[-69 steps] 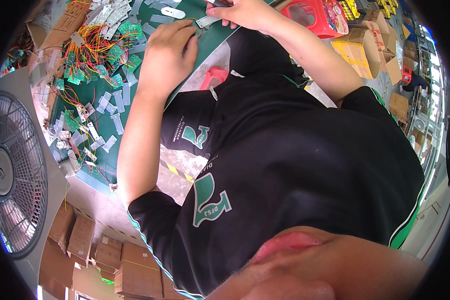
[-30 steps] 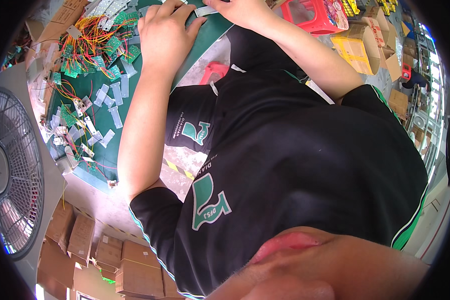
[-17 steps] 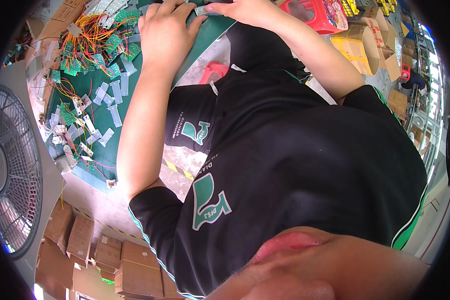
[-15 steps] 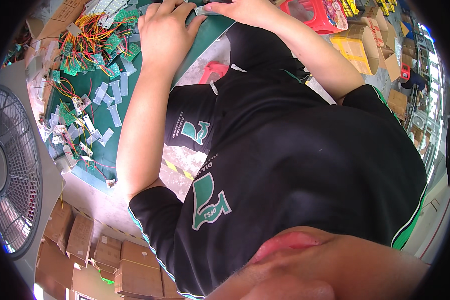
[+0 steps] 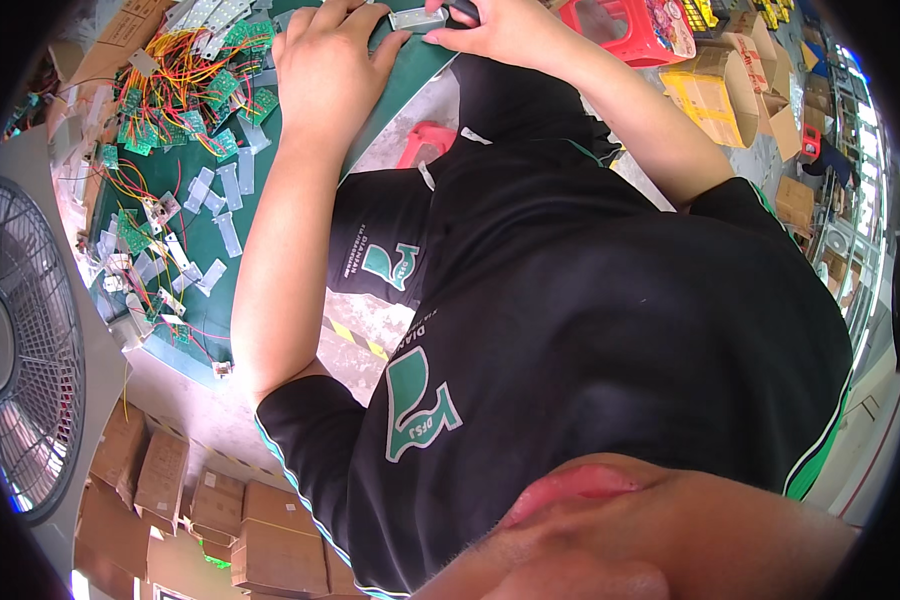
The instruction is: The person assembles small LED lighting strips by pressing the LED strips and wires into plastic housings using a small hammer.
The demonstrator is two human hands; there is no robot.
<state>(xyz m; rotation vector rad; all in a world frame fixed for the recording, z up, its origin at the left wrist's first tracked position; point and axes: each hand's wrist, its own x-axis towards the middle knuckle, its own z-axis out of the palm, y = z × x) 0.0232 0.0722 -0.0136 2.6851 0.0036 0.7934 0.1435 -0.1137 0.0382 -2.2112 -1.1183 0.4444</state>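
Note:
At the top edge, on the green tabletop, a small clear plastic case (image 5: 417, 19) lies between my two hands. My left hand (image 5: 332, 65) has its fingers bent, and its thumb and index finger close on the case's left end; some fingertips are cut off by the frame. My right hand (image 5: 505, 32) is closed around a black tool handle (image 5: 462, 9) at the case's right end. The tool's working tip is out of sight. Left of my left hand lies a heap of green circuit boards (image 5: 225, 90) with red and yellow wires.
Loose clear plastic cases (image 5: 228, 235) lie on the green table (image 5: 205, 330) beside my left forearm. A large fan (image 5: 20, 330) stands at the left. Cardboard boxes (image 5: 280, 540) fill the lower left, and a red plastic stool (image 5: 625, 30) stands at upper right.
My right hand has shifted, uncovering more of the plastic case, and the black tool handle now shows in it. My left hand stays almost in place.

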